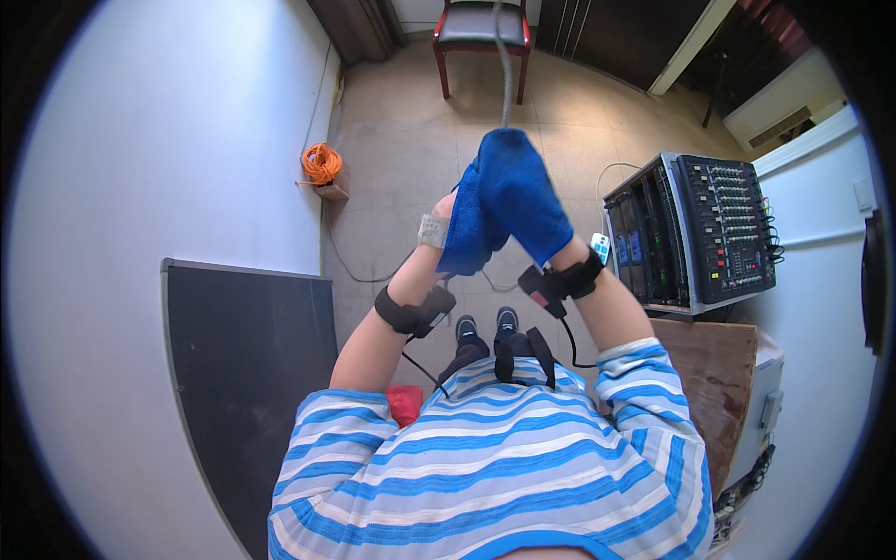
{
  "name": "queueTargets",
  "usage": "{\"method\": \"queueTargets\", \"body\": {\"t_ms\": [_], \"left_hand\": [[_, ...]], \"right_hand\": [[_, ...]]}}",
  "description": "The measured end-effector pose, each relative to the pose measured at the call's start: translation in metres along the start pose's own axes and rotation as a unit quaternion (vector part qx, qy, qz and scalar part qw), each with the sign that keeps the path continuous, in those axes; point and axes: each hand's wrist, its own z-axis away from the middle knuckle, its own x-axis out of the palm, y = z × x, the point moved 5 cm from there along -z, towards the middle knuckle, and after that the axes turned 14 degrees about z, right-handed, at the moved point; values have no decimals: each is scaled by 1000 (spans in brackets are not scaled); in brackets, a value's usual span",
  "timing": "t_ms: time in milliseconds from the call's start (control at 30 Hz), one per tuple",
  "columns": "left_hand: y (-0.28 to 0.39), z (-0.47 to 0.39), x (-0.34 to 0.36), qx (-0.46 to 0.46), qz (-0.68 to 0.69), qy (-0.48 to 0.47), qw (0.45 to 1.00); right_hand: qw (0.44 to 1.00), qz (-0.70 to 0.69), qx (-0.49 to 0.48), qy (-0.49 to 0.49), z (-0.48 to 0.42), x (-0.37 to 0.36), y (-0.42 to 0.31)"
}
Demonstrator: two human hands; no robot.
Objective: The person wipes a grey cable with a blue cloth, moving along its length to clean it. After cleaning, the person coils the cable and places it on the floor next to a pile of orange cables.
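A blue cloth (525, 189) with a white tag covers both my hands in front of me. Only a small part of my left hand (445, 205) shows beside the cloth's left edge, near the tag; its fingers are hidden. The cloth wraps my right hand wholly, so that only the wrist below it is bare. My two hands are close together under the fabric, and what they grip cannot be seen. From the cloth's top, a grey cord or flexible tube (505, 77) runs up past the chair to the picture's upper edge.
Ahead stands a red-framed chair (483, 26) with a dark seat. At right, an audio mixer (726, 227) tops an equipment rack beside a white power strip (600, 246). Coiled orange cable (322, 164) lies by the left wall; a blackboard (252, 392) stands nearer. Thin cables cross the floor.
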Motion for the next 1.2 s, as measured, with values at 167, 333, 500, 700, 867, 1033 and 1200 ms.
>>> {"method": "queueTargets", "body": {"t_ms": [167, 333, 500, 700, 867, 1033, 1200], "left_hand": [[-8, 42, -6, -140, 118, 46, 982], [22, 15, -9, 123, -109, -58, 985], [18, 7, -1, 119, -42, -4, 992], [2, 64, -15, -32, -30, 9, 999], [12, 52, -16, 36, -182, 48, 982], [44, 33, 5, 243, -266, 45, 932], [23, 70, 11, 174, -233, 25, 956]], "right_hand": [[796, -477, 344, -141, 16, 75, 81], [976, 106, 9, -189, -3, 18, 12], [999, -21, 15, -23, -6, 34, 20], [566, -665, 487, -29, 38, 109, 102], [671, -658, 310, -146, 25, 68, 43], [956, -277, 62, -71, 37, 30, -39], [337, -768, 534, -109, 78, 121, 18]]}}
